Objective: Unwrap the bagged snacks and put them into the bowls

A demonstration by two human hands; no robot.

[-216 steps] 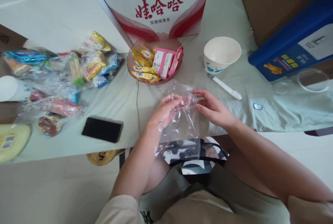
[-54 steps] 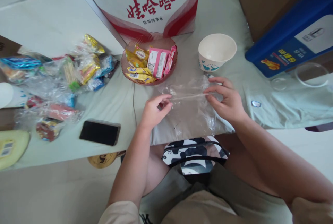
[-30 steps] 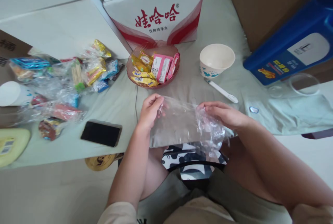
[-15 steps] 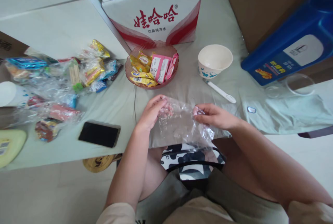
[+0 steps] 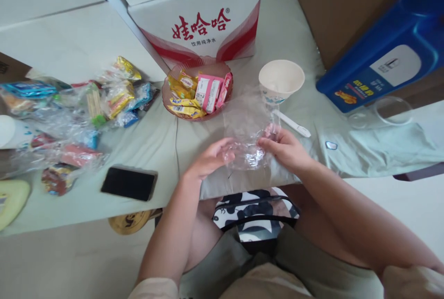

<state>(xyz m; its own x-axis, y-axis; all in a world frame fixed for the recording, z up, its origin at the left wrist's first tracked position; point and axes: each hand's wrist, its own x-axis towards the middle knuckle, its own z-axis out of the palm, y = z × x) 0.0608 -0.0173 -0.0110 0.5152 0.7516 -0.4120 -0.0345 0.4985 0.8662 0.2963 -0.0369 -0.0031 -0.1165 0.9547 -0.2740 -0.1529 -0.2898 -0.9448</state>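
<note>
Both my hands hold a clear plastic bag (image 5: pixel 247 127) above the near edge of the cloth-covered table (image 5: pixel 145 137). My left hand (image 5: pixel 211 158) pinches its lower left part. My right hand (image 5: pixel 282 146) grips its right side, fingers closed on the film. The bag stands up crumpled between them. Just behind it are a pink bowl of wrapped snacks (image 5: pixel 197 91) and a white paper cup (image 5: pixel 281 79).
A black phone (image 5: pixel 128 183) lies at the left near the table edge. Bagged snacks (image 5: pixel 86 104) are piled at far left. A white and red carton (image 5: pixel 197 16) stands behind, a blue box (image 5: pixel 381 44) at right. A white utensil (image 5: pixel 290 123) lies by the cup.
The bag was stretched flat between my hands, then gathered. Now it is bunched and lifted upright, with my hands closer together and shifted slightly right.
</note>
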